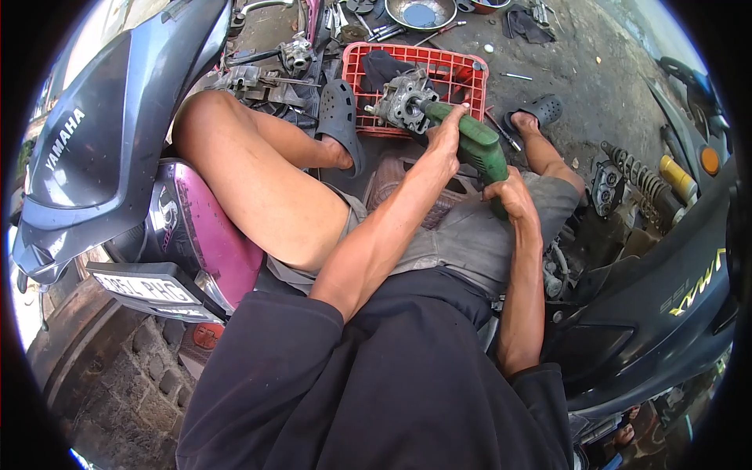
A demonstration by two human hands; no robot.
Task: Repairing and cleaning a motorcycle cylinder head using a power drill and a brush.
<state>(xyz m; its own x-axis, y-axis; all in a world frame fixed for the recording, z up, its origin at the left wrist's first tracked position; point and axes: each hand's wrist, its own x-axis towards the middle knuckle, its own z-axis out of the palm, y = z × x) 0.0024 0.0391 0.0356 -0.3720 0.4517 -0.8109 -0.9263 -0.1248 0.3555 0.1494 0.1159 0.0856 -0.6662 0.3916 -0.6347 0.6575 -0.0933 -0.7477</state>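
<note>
Both hands are on a green power drill (479,146), held in front of my lap. My left hand (445,141) wraps round its front body from the left side. Around the rear handle, my right hand (513,194) is closed. The drill's nose points away to the left and meets the round opening of a grey metal engine part (401,100); the exact contact is hidden. That part rests on a red plastic crate (439,55), tilted toward me. Behind it, a dark cloth (382,69) lies on the crate.
Engine parts (296,56) and tools lie at the upper left, and a metal basin (423,14) stands beyond the crate. Motorcycle bodies flank me: a dark panel (102,157) left, another (627,345) right. A shock absorber (636,174) lies at right. My grey clogs (337,110) straddle the crate.
</note>
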